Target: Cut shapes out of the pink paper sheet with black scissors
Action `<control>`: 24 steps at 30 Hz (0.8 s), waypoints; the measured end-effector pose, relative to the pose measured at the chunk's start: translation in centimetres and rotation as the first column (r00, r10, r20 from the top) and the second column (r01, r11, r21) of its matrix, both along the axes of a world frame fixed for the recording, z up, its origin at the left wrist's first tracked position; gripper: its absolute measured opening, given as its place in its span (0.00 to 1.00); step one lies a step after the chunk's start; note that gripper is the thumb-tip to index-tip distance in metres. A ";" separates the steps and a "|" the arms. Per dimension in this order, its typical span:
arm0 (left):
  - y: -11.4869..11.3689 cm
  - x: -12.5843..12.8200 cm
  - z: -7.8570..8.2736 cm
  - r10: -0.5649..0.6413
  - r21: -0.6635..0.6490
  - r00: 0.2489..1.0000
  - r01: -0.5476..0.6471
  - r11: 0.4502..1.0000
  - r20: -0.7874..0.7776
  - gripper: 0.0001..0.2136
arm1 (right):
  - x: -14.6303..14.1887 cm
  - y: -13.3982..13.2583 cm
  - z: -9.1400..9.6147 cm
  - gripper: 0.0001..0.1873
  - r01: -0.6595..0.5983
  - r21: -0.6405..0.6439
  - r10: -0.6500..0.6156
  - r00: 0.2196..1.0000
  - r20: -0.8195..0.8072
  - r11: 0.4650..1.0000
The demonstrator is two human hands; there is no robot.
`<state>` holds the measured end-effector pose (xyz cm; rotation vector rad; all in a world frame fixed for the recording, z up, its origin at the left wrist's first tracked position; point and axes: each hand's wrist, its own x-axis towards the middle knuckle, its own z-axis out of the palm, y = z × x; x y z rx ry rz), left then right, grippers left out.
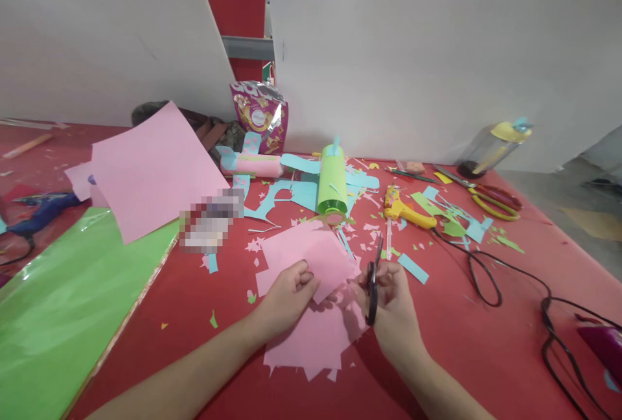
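Observation:
My left hand point(286, 295) pinches a piece of pink paper point(311, 255) by its lower edge and holds it above the red table point(451, 336). In my right hand point(393, 303) are black-handled scissors point(373, 280), their blades pointing up and away beside the pink piece's right edge. More cut pink paper point(315, 339) lies flat under both hands. A green paper roll point(332, 186) and a pink paper roll point(253, 165) stand farther back among light blue cut-outs.
A large pink sheet point(150, 170) and a green sheet point(63, 303) lie on the left. A yellow glue gun point(405, 209) with a black cable, red-yellow scissors point(490, 199), a bottle point(490, 148), a snack bag point(260, 115) and white boards stand behind. Paper scraps litter the table.

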<state>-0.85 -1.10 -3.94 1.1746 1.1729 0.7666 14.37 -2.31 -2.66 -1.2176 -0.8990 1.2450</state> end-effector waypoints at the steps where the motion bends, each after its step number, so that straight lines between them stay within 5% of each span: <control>1: 0.0 0.0 0.0 0.027 0.012 1.000 -0.027 1.000 -0.005 0.13 | 0.0 0.0 0.0 0.19 -0.007 -0.004 0.007 1.000 0.004 1.000; 16: -1.5 0.6 1.5 -0.151 0.086 0.974 0.167 0.982 -0.168 0.02 | -0.5 -0.4 -0.4 0.20 -0.068 0.008 0.069 0.997 -0.031 0.998; 21: -1.5 0.3 1.1 0.002 0.188 0.997 0.011 0.982 -0.071 0.26 | -0.3 -0.2 -0.4 0.19 -0.046 0.023 0.047 0.998 -0.030 0.999; 24: -1.4 0.1 1.1 -0.061 0.246 0.998 0.063 0.967 -0.015 0.22 | -0.3 -0.1 -0.3 0.19 -0.043 0.032 0.044 0.999 -0.031 0.999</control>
